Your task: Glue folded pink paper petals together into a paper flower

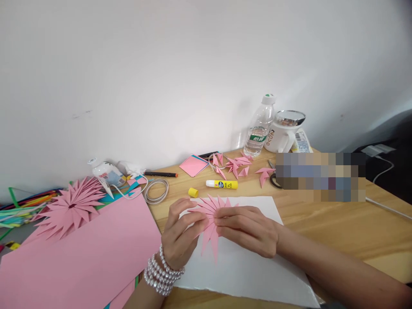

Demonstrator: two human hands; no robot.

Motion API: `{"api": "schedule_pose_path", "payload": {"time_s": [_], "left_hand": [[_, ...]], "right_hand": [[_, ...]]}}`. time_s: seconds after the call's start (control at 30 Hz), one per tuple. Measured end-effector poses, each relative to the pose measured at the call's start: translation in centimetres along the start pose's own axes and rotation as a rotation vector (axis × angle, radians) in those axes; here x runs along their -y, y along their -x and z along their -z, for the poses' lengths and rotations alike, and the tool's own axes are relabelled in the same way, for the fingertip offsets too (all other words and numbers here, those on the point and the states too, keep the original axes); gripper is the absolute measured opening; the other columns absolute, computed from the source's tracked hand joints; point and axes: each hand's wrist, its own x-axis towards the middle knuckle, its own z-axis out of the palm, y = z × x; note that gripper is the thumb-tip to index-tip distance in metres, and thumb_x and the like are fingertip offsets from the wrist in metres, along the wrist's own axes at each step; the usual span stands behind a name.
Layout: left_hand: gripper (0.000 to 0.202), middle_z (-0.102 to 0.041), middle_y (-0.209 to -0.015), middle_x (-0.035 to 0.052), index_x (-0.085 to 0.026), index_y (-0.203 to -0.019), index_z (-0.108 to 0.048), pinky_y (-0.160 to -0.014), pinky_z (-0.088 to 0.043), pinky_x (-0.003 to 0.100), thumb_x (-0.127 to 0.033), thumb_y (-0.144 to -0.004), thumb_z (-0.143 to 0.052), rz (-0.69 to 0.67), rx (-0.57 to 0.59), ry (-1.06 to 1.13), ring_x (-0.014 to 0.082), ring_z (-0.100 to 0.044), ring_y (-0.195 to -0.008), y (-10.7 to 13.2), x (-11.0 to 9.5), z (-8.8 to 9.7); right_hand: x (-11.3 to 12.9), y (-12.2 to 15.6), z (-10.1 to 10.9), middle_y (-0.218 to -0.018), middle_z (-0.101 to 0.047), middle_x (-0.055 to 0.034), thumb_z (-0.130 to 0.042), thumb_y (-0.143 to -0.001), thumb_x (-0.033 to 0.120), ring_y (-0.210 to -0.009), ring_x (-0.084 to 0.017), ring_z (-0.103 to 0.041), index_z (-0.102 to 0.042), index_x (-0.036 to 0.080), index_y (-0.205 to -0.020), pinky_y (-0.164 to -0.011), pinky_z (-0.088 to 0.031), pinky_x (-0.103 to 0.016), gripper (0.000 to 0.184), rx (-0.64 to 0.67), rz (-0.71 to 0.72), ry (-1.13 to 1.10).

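Between both hands is a pink folded-paper star with many pointed rays, held over a white sheet. My left hand pinches its left side, fingertips near the centre. My right hand grips it from the right, fingers closed over the rays there and hiding part of them. Just beyond the star lie a yellow glue stick without its cap and the yellow cap. Several loose pink folded pieces lie farther back.
At left, a finished-looking pink paper star rests on large pink sheets. A white bottle, coiled cable, marker and square papers line the wall. A water bottle, mug and scissors stand or lie right.
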Motion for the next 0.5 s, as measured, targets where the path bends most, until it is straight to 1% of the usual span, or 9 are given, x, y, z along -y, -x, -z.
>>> {"api": "schedule_pose_path", "payload": {"time_s": [0.1,0.2,0.3,0.37,0.43,0.47,0.5], "left_hand": [[0.02,-0.067,-0.077,0.0029,-0.02,-0.091,-0.062,-0.079,-0.049,0.045,-0.006,-0.078,-0.054,-0.021,0.011,0.031,0.0211,-0.059,-0.09,0.1,0.0,0.0],[0.022,-0.067,-0.077,0.003,-0.019,-0.093,-0.062,-0.079,-0.05,0.045,-0.005,-0.078,-0.054,-0.005,0.021,0.043,0.0195,-0.06,-0.085,0.2,0.1,0.0],[0.024,-0.066,-0.078,0.0035,-0.019,-0.094,-0.062,-0.079,-0.05,0.045,-0.004,-0.078,-0.054,0.009,0.033,0.054,0.0182,-0.06,-0.081,0.3,0.2,-0.1],[0.024,-0.066,-0.077,0.0037,-0.019,-0.094,-0.062,-0.078,-0.049,0.044,-0.004,-0.077,-0.054,0.011,0.037,0.071,0.0179,-0.06,-0.079,0.3,0.3,-0.3],[0.023,-0.065,-0.076,0.0036,-0.019,-0.091,-0.063,-0.077,-0.049,0.043,-0.003,-0.076,-0.056,0.039,0.024,0.104,0.0178,-0.06,-0.078,0.1,0.4,-0.5],[0.022,-0.065,-0.075,0.0034,-0.02,-0.089,-0.063,-0.076,-0.05,0.041,-0.004,-0.075,-0.057,0.077,0.024,0.135,0.0179,-0.06,-0.077,0.0,0.5,-0.6],[0.02,-0.064,-0.074,0.0033,-0.019,-0.086,-0.064,-0.074,-0.05,0.039,-0.005,-0.074,-0.059,0.136,0.039,0.176,0.0177,-0.06,-0.077,-0.1,0.6,-0.7]], "right_hand": [[0.0,0.1,-0.2,-0.081,-0.069,-0.0091,-0.039,-0.088,0.009,-0.098,-0.019,-0.061,-0.058,0.012,-0.098,-0.079,-0.054,-0.027,0.022,0.012,-0.028,-0.036],[0.0,0.1,-0.4,-0.08,-0.069,-0.0081,-0.036,-0.09,0.01,-0.095,-0.017,-0.062,-0.058,0.013,-0.097,-0.078,-0.054,-0.027,0.023,0.0,-0.069,-0.063],[0.0,0.3,-0.9,-0.079,-0.068,-0.0061,-0.037,-0.09,0.011,-0.091,-0.015,-0.063,-0.058,0.014,-0.093,-0.078,-0.054,-0.024,0.022,-0.01,-0.149,-0.086],[-0.1,0.6,-1.4,-0.08,-0.067,-0.0063,-0.038,-0.09,0.011,-0.09,-0.014,-0.062,-0.059,0.014,-0.092,-0.077,-0.053,-0.023,0.021,-0.025,-0.184,-0.103],[-0.4,0.9,-2.0,-0.081,-0.066,-0.008,-0.041,-0.088,0.01,-0.089,-0.015,-0.062,-0.059,0.013,-0.091,-0.077,-0.053,-0.025,0.019,-0.063,-0.186,-0.13],[-0.5,1.0,-2.3,-0.081,-0.066,-0.0086,-0.043,-0.087,0.009,-0.089,-0.016,-0.062,-0.059,0.012,-0.09,-0.076,-0.054,-0.026,0.017,-0.099,-0.191,-0.152],[-0.7,1.1,-2.5,-0.081,-0.066,-0.0086,-0.045,-0.086,0.009,-0.086,-0.016,-0.063,-0.059,0.013,-0.089,-0.073,-0.054,-0.026,0.014,-0.129,-0.227,-0.187]]}}
